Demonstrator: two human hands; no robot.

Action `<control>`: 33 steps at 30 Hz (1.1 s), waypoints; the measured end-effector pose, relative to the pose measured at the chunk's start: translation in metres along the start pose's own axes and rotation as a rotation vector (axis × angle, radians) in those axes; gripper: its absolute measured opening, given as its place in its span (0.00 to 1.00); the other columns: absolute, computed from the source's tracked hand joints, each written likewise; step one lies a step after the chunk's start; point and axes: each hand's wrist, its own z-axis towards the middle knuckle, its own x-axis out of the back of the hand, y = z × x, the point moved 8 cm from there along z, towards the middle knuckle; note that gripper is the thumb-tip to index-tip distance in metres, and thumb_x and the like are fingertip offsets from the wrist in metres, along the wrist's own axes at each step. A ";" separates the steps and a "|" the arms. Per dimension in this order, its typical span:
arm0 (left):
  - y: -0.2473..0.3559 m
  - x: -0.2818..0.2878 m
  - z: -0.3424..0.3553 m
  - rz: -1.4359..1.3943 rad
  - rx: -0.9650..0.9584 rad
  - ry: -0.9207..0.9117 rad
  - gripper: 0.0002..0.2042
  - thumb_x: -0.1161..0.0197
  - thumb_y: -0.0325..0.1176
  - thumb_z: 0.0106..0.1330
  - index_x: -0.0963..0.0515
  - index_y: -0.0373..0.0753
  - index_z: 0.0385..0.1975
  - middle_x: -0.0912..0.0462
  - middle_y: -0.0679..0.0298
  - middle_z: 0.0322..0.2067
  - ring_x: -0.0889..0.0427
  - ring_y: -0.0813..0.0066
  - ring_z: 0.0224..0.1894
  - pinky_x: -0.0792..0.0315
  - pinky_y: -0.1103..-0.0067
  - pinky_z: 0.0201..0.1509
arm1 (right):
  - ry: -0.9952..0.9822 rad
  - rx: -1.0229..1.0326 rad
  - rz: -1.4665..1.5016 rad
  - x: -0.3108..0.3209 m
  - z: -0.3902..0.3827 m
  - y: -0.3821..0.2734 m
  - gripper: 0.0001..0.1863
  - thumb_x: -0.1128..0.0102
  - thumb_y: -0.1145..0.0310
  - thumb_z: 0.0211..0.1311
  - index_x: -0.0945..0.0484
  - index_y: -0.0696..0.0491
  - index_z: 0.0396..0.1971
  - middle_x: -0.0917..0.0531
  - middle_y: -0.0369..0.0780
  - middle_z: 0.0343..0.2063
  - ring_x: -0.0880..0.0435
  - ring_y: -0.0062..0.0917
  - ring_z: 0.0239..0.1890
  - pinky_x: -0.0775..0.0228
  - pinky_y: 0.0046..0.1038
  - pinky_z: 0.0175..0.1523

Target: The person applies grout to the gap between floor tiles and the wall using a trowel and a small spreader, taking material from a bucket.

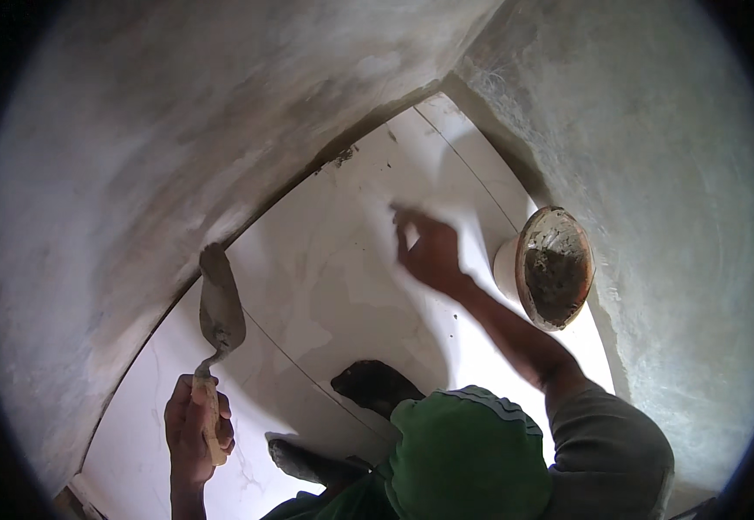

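trowel (219,312) left, by wall (134,156) | pan (554,269) right, on floor (333,260) | corner behind

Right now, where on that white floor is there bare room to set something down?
The widest bare patch of white tiled floor lies between the trowel in the left hand and the raised right hand. It is crowded at the right wall, by the mortar pan, and below by the feet.
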 end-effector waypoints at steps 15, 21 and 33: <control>-0.050 0.007 0.034 0.121 0.208 -0.136 0.22 0.37 0.54 0.75 0.30 0.40 0.46 0.22 0.62 0.27 0.24 0.80 0.15 0.29 0.79 0.15 | -0.168 -0.373 -0.680 0.048 0.212 0.247 0.20 0.44 0.63 0.63 0.14 0.54 0.50 0.13 0.58 0.47 0.14 0.54 0.53 0.22 0.50 0.61; -0.052 0.011 0.039 0.111 0.284 -0.104 0.23 0.36 0.56 0.74 0.30 0.39 0.45 0.23 0.63 0.26 0.25 0.80 0.15 0.30 0.79 0.15 | -0.244 -0.327 -0.691 0.002 0.219 0.239 0.19 0.44 0.61 0.65 0.14 0.54 0.49 0.13 0.56 0.48 0.13 0.53 0.53 0.21 0.49 0.61; -0.055 0.020 0.049 0.149 0.288 -0.055 0.24 0.37 0.54 0.76 0.31 0.34 0.41 0.23 0.61 0.25 0.25 0.79 0.14 0.32 0.79 0.15 | -0.212 -0.439 -0.697 0.005 0.271 0.257 0.21 0.46 0.61 0.65 0.15 0.57 0.51 0.14 0.58 0.51 0.15 0.54 0.57 0.23 0.49 0.63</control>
